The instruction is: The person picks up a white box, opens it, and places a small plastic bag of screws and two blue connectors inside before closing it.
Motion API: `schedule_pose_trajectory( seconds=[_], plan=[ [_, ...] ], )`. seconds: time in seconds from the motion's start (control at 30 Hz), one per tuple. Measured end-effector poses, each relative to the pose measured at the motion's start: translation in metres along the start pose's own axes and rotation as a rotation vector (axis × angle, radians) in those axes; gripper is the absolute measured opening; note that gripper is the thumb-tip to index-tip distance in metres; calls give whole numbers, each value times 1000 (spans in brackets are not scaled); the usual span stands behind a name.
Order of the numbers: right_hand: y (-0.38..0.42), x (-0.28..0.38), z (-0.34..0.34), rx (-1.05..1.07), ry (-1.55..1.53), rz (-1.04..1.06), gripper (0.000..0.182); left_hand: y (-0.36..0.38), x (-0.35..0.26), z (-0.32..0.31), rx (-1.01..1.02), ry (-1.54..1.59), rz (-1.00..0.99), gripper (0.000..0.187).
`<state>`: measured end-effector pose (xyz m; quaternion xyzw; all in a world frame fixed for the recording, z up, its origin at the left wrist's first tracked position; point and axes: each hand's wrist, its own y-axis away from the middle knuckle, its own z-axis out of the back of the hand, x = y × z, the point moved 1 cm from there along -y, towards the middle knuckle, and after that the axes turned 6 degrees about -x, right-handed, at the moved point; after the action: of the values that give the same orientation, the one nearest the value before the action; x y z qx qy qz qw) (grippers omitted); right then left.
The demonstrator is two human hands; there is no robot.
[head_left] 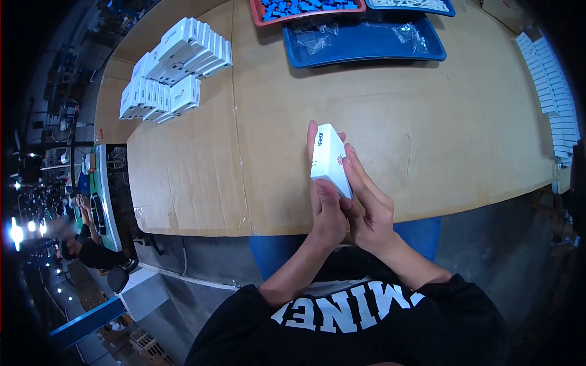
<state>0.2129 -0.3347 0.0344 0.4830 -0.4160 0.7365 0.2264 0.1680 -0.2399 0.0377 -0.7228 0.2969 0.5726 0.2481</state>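
A small white box (330, 157) with dark lettering on its narrow side and a red mark on its broad face is held between both hands above the front part of the cardboard-covered table. My left hand (328, 213) grips its left side and lower end, with the thumb near the bottom corner and a fingertip showing by the top left. My right hand (370, 210) wraps its right side, fingers pointing up along the box. The box's back is hidden by the hands.
Stacked white boxes (183, 46) stand at the back left. At the back are a blue tray (366, 52) with clear plastic bags, a red tray (311, 18) of blue pieces, and another blue tray (450, 7). Rows of white boxes (549, 91) line the right edge. Another person (97, 253) sits far left.
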Motion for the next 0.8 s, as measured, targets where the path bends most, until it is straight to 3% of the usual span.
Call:
schedule_pose_trajectory(
  seconds=[0.3, 0.53, 0.63, 0.73, 0.77, 0.8],
  plan=[
    [19, 14, -6, -87, -16, 65, 48, 18, -6, -3, 12, 133, -33, 105],
    [33, 38, -13, 4, -57, 9, 48, 35, -17, 15, 5, 244, -100, 101],
    [30, 42, -20, -7, -290, -72, 46, 35, -26, 35, 83, 296, -84, 103],
    [25, 46, -17, -73, -438, -445, 41, 44, -38, 43, 45, 78, -178, 114],
    [25, 49, -16, -73, -436, -434, 41, 46, -32, 47, 48, 83, -188, 114],
    [28, 55, -15, 3, -564, -576, 45, 48, -22, 51, 74, -80, -315, 110]
  ],
)
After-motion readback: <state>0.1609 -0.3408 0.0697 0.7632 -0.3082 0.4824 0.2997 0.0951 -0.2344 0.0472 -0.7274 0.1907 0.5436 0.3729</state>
